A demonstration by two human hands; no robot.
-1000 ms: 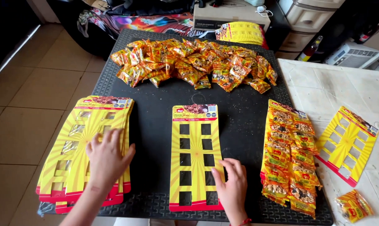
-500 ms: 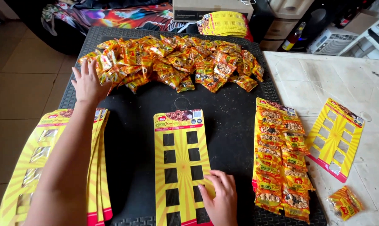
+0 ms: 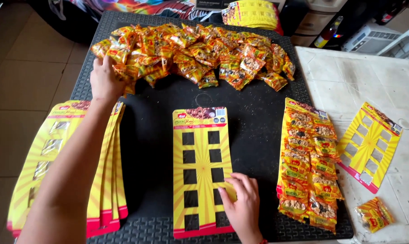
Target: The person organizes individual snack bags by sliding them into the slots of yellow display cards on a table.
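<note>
A yellow display card [image 3: 200, 171] with two columns of dark cut-out windows lies flat in the middle of the black mat [image 3: 254, 117]. My right hand [image 3: 243, 205] presses on the card's lower right edge, fingers spread. My left hand [image 3: 106, 79] reaches far forward to the left end of a heap of small orange-yellow snack packets [image 3: 191, 52] and closes on packets there. A stack of empty yellow cards [image 3: 64, 158] lies under my left forearm.
A card filled with snack packets [image 3: 308, 162] lies on the mat's right side. On the white table to the right sit another empty card [image 3: 369, 144] and loose packets [image 3: 374, 214]. More cards [image 3: 252, 11] lie at the far edge. Tiled floor is at the left.
My left hand left the stack of empty cards and reached forward to the packet heap, closing on packets. My right hand stayed on the centre card's lower right. The view tilted forward.
</note>
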